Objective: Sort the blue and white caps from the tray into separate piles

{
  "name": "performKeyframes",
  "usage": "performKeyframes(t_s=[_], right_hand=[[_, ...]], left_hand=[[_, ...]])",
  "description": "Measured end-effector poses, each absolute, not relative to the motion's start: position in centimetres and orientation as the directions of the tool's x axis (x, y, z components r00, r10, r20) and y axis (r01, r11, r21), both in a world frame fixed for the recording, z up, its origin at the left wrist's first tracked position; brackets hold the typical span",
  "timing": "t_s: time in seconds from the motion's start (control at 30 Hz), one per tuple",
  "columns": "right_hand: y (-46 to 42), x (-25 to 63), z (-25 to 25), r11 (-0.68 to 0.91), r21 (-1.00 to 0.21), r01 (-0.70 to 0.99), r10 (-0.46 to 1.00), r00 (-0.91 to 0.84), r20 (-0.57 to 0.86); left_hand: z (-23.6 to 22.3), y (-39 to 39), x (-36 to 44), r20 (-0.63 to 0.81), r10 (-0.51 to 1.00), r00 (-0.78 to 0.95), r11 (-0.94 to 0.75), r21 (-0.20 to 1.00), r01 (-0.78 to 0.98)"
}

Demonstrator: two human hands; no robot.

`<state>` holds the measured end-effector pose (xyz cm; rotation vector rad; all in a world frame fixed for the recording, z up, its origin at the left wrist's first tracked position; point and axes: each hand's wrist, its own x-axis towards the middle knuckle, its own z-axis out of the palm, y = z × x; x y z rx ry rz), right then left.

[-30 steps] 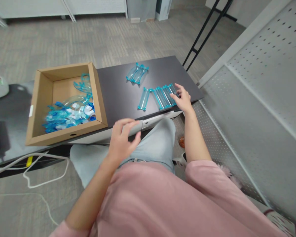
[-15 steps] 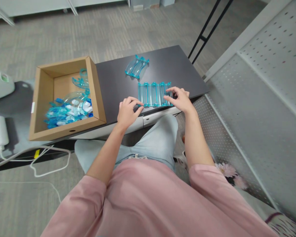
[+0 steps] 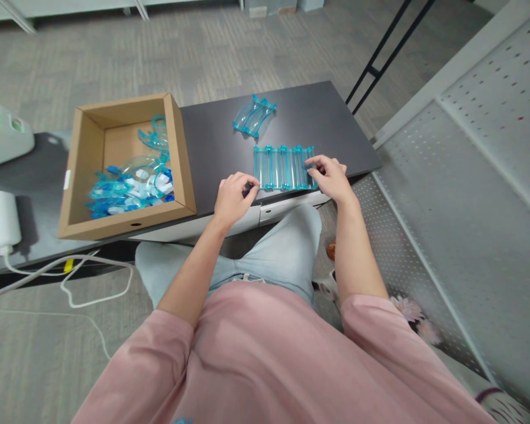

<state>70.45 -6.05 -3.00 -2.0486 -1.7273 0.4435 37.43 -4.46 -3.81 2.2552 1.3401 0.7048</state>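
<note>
With fingers bent, whether gripping we cannot tell, our left hand (image 3: 233, 198) and right hand (image 3: 332, 178) are equally near the blue plastic row (image 3: 284, 168): two o'clock from the left, nine from the right, lengthwise nine-to-three on the counter (image 3: 313, 121).

Your head-worn camera looks forward and down, over your pink shirt (image 3: 265, 347), at the nearby worktop (image 3: 212, 153).

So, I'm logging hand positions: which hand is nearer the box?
Left. The left hand is to the right of the box, by the left end of the clear row; the right hand is farther right, at its other end.
</note>
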Motion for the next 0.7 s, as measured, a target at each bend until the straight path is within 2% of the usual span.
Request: performKeyframes(t_s=[0.17,0.33,0.4,0.57,0.63,0.7], right_hand=[[-6.1,70.6,-3.1,-0.133,-0.505,0.853,0.982,0.181,0.046],[-6.3,68.9,-1.5,-0.154,-0.451,0.879,0.946,0.263,0.189],[-6.5,66.7,-0.4,-0.136,-0.421,0.897,0.944,0.246,0.218],[-7.3,60.7,1.1,-0.035,-0.332,0.942,0.995,0.064,0.075],[-7.3,60.1,0.8,-0.042,-0.322,0.946,0.998,0.056,0.036],[-6.8,61.0,0.4,-0.059,-0.327,0.943,0.997,0.075,0.036]], left_hand=[[-3.8,-4.4,37.3,0.197,0.888,0.416,-0.444,0.604,0.661],[-3.9,-4.4,37.4,0.181,0.884,0.431,-0.444,0.614,0.653],[-3.9,-4.4,37.4,0.176,0.875,0.451,-0.456,0.615,0.644],[-3.8,-3.9,36.6,0.187,0.842,0.506,-0.490,0.659,0.571],[-3.6,-3.5,35.9,0.214,0.834,0.508,-0.507,0.659,0.555],[-3.4,-3.3,35.1,0.252,0.832,0.493,-0.533,0.606,0.590]])
